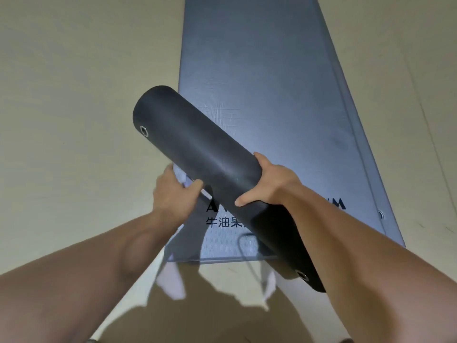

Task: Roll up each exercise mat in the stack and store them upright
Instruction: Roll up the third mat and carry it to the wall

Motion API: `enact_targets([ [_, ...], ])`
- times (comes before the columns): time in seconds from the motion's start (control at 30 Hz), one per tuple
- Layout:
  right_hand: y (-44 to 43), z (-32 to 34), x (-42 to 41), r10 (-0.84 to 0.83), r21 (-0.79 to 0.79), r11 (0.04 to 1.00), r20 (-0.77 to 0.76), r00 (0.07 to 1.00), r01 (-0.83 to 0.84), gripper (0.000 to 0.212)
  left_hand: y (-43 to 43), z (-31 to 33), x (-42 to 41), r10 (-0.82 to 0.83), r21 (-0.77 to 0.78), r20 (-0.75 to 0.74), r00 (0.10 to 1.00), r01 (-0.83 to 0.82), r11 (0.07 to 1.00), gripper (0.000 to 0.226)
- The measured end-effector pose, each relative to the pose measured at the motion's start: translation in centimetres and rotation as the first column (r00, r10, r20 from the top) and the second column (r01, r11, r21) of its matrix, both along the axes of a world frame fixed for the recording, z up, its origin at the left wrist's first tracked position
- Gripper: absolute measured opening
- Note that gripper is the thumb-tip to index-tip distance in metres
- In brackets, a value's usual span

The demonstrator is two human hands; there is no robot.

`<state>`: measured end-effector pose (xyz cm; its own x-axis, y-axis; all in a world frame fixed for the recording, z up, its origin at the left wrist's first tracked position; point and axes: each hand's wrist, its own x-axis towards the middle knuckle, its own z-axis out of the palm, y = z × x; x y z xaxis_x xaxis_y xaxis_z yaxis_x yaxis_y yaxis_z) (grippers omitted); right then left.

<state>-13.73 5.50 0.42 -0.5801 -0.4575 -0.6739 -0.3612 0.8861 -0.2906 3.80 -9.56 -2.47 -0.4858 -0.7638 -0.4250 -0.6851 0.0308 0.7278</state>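
A person holds a dark roll [197,144], an exercise mat wound tight, slantwise in the air above a flat mat [259,70] on the floor [74,95]. The right hand [269,184] grips the roll near its middle, fingers curled over the top and thumb underneath. The left hand [170,194] sits just below the roll's lower side, its fingers closed on a piece of white cloth [178,175], thumb touching the roll. More white cloth hangs blurred below both forearms, and a thin dark cord [241,246] loops down beside it. A metal eyelet [144,131] shows at the roll's far left end and another near the end closest to the person.

The flat mat is blue-grey, printed with dark letters and Chinese characters partly hidden by the roll. Lines along its right edge suggest more than one layer; how many cannot be told. It runs lengthwise away from the person to the top of the view, its near edge just past the forearms. The floor is plain beige, with open floor on the left of the mat and a narrower strip on the right.
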Motion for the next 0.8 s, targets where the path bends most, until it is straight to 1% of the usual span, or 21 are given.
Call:
enact_targets([
  [0.03,0.1,-0.2,-0.4,-0.017,-0.011,1.0,0.024,1.0,0.017,0.144,1.2,-0.5,0.1,0.138,0.291,0.028,0.99,-0.14,0.946,0.065],
  [0.07,0.2,-0.4,-0.7,-0.034,-0.022,0.999,0.046,0.998,0.035,0.147,2.3,-1.1,0.2,0.192,0.491,0.081,0.978,-0.207,0.846,0.074],
  [0.1,0.2,-0.6,-0.9,-0.046,-0.031,0.998,0.065,0.997,0.048,0.148,3.3,-1.5,0.1,0.195,0.598,0.106,0.975,-0.219,0.771,0.077],
  [0.13,0.2,-0.7,-1.1,-0.052,-0.038,0.998,0.076,0.996,0.055,0.149,4.2,-1.8,-0.1,0.184,0.647,0.095,0.978,-0.201,0.736,0.078],
  [0.2,0.3,-0.9,-1.3,-0.052,-0.051,0.997,0.083,0.995,0.057,0.147,5.3,-2.6,-0.9,0.192,0.691,0.039,0.981,-0.165,0.704,0.088],
  [0.23,0.3,-0.9,-1.5,-0.054,-0.064,0.996,0.085,0.995,0.06,0.145,5.7,-2.7,-1.5,0.219,0.706,0.008,0.976,-0.16,0.689,0.089],
  [0.3,0.5,-0.8,-1.8,-0.063,-0.093,0.993,0.096,0.993,0.072,0.14,6.3,-2.8,-2.6,0.287,0.74,-0.059,0.956,-0.151,0.655,0.081],
  [0.4,0.8,-0.9,-2.1,-0.085,-0.133,0.986,0.139,0.987,0.104,0.127,7.2,-2.9,-3.7,0.414,0.823,-0.112,0.903,-0.149,0.549,0.066],
  [0.47,1.3,-1.4,-2.1,-0.131,-0.164,0.973,0.18,0.975,0.161,0.116,7.7,-2.9,-4.1,0.479,0.869,-0.128,0.868,-0.134,0.476,0.059],
  [0.53,1.5,-1.7,-1.7,-0.165,-0.193,0.959,0.205,0.965,0.206,0.108,7.6,-2.6,-4.2,0.516,0.885,-0.106,0.85,-0.157,0.439,0.051],
  [0.63,1.6,-1.6,-1.1,-0.187,-0.215,0.948,0.216,0.958,0.233,0.108,7.3,-1.9,-4.4,0.537,0.88,-0.061,0.841,-0.208,0.427,0.043],
  [0.7,1.7,-1.3,-0.9,-0.205,-0.24,0.936,0.221,0.954,0.256,0.109,6.9,-1.0,-4.5,0.515,0.876,-0.077,0.854,-0.188,0.444,0.042],
  [0.8,1.5,0.5,-0.7,-0.223,-0.308,0.908,0.212,0.951,0.282,0.102,5.8,1.5,-4.9,0.474,0.857,-0.127,0.871,-0.145,0.495,0.038],
])
